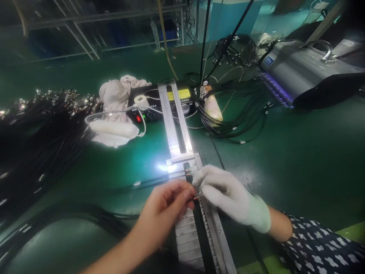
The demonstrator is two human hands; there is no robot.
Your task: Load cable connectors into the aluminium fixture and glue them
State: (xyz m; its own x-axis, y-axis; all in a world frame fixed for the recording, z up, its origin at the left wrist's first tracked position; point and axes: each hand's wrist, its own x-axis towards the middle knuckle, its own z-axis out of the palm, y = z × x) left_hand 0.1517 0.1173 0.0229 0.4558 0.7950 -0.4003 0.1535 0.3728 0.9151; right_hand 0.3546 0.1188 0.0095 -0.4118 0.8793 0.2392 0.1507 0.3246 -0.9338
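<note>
My bare left hand (170,203) is closed, its fingertips pinched on a thin cable end with a reddish tip. Against that tip, my right hand (232,195) in a white glove holds a small metal connector (198,195) between thumb and forefinger. Both hands are over a long slotted metal fixture (188,238) that runs away from me. Just beyond my fingertips, several black cables with bare ends (188,172) lie side by side across the fixture. Most of the cable in my left hand is hidden by the palm.
A black control box (159,108) stands behind the fixture's far arm (170,129). A heap of black cables (65,110) lies left, a looped bundle (219,129) right. Beyond are a plastic bottle (212,106), a crumpled cloth (115,95) and a grey metal housing with purple light (302,72).
</note>
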